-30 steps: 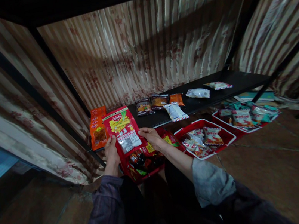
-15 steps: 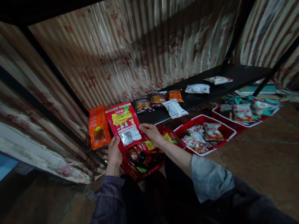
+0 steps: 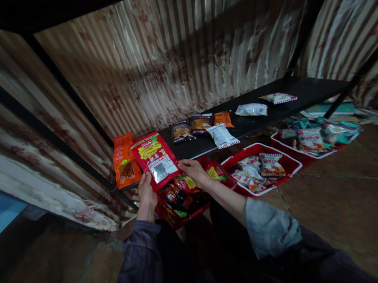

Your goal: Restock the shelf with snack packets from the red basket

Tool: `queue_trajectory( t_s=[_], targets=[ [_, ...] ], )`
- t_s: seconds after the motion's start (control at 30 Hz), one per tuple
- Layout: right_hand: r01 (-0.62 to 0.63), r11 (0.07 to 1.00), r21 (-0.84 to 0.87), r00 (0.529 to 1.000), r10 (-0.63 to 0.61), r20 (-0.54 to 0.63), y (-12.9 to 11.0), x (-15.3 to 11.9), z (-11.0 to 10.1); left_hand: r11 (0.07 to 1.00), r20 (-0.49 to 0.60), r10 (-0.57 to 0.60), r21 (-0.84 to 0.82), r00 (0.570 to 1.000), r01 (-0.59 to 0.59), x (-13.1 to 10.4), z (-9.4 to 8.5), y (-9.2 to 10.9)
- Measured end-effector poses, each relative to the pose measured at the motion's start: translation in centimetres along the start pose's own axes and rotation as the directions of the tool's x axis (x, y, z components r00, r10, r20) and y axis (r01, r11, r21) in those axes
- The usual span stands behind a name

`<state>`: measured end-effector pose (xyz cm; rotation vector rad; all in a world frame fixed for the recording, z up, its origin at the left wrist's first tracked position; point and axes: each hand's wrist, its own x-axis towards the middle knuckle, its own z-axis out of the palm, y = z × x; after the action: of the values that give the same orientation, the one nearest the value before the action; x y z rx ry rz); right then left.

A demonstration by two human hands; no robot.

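Though the red packet (image 3: 155,159) just tilted slightly, our left hand (image 3: 146,195) and right hand (image 3: 196,174), fingers (image 3: 185,165) gripping it, haven't let go.

both hands (image 3: 195,171) pinching, thumbs (image 3: 184,163) uppermost, right forearm (image 3: 227,198) angled inward, other fingers apparently curled beneath

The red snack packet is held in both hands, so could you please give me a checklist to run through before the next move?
1. Left hand grips the lower left edge of the red snack packet: ok.
2. Right hand grips its lower right corner: ok.
3. Picture of yellow strips faces the camera: ok.
4. Clear of the orange snack packet beside it: cannot tell, the edges sit too close.
5. Black shelf visible directly behind the held packet: not ok, the packet hides that part.
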<state>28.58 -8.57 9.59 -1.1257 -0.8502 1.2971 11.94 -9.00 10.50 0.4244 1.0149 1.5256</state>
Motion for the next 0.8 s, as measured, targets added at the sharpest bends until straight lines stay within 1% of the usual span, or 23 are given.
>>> queue_trajectory(
  t_s=[0.07,0.1,0.13,0.17,0.2,0.23,0.27,0.3,0.33,0.37,0.4,0.43,0.47,0.5,0.57,0.63,0.7,0.77,0.8],
  targets=[
    [0.021,0.997,-0.077,1.0,-0.022,-0.014,0.3,0.2,-0.1,1.0,0.01,-0.003,0.005,1.0,0.003,-0.1,0.1,0.0],
    [0.062,0.986,-0.156,0.997,-0.067,-0.024,0.3,0.2,-0.1,1.0,0.021,-0.002,0.009,1.0,0.002,-0.1,0.2,0.0],
    [0.128,0.956,-0.264,0.989,-0.144,-0.04,0.2,0.1,-0.2,1.0,0.033,0.002,0.013,0.999,-0.002,0.0,0.3,0.0],
    [0.21,0.896,-0.391,0.968,-0.248,-0.048,-0.1,0.0,-0.2,1.0,0.045,0.008,0.017,0.999,-0.009,0.1,0.4,0.0],
    [0.296,0.803,-0.518,0.93,-0.365,-0.035,-0.4,-0.2,-0.2,1.0,0.052,0.017,0.021,0.998,-0.018,0.1,0.5,0.0],
    [0.376,0.684,-0.625,0.88,-0.475,0.01,-0.7,-0.5,-0.2,0.999,0.058,0.03,0.025,0.998,-0.031,0.2,0.6,0.0],
    [0.446,0.559,-0.699,0.827,-0.557,0.082,-1.0,-0.7,-0.1,0.998,0.06,0.048,0.03,0.997,-0.05,0.3,0.7,0.0],
    [0.506,0.446,-0.738,0.779,-0.603,0.17,-1.3,-0.9,0.0,0.997,0.059,0.073,0.036,0.996,-0.075,0.3,0.8,-0.1],
    [0.563,0.356,-0.746,0.74,-0.619,0.263,-1.4,-1.0,0.1,0.994,0.056,0.101,0.046,0.993,-0.104,0.3,0.8,-0.2],
    [0.609,0.299,-0.735,0.712,-0.615,0.34,-1.3,-1.1,0.3,0.989,0.057,0.129,0.059,0.99,-0.133,0.2,0.9,-0.3],
    [0.64,0.275,-0.717,0.697,-0.601,0.392,-1.1,-1.2,0.5,0.984,0.063,0.156,0.074,0.986,-0.16,0.1,0.9,-0.4],
    [0.659,0.281,-0.698,0.695,-0.581,0.423,-0.7,-1.2,0.6,0.979,0.076,0.178,0.092,0.981,-0.184,-0.1,0.9,-0.6],
    [0.666,0.311,-0.678,0.706,-0.557,0.438,-0.3,-1.2,0.8,0.973,0.093,0.192,0.112,0.977,-0.202,-0.4,0.9,-0.8],
    [0.662,0.359,-0.658,0.725,-0.528,0.442,0.2,-1.2,1.0,0.968,0.112,0.197,0.135,0.974,-0.211,-0.7,0.9,-0.9],
    [0.629,0.486,-0.607,0.775,-0.455,0.439,0.9,-1.4,1.5,0.959,0.148,0.181,0.194,0.972,-0.208,-1.4,1.0,-1.2],
    [0.563,0.637,-0.526,0.823,-0.374,0.427,1.2,-1.7,1.8,0.949,0.179,0.148,0.251,0.973,-0.191,-2.2,1.1,-1.2],
    [0.473,0.788,-0.395,0.861,-0.317,0.397,1.0,-2.1,2.1,0.937,0.226,0.131,0.289,0.965,-0.195,-3.0,1.4,-1.1],
    [0.37,0.905,-0.211,0.889,-0.279,0.363,0.8,-2.4,2.3,0.924,0.275,0.129,0.316,0.953,-0.216,-3.6,1.6,-0.8],
    [0.319,0.941,-0.111,0.901,-0.265,0.343,0.8,-2.4,2.4,0.916,0.296,0.127,0.331,0.947,-0.226,-3.9,1.8,-0.7]
  ],
)
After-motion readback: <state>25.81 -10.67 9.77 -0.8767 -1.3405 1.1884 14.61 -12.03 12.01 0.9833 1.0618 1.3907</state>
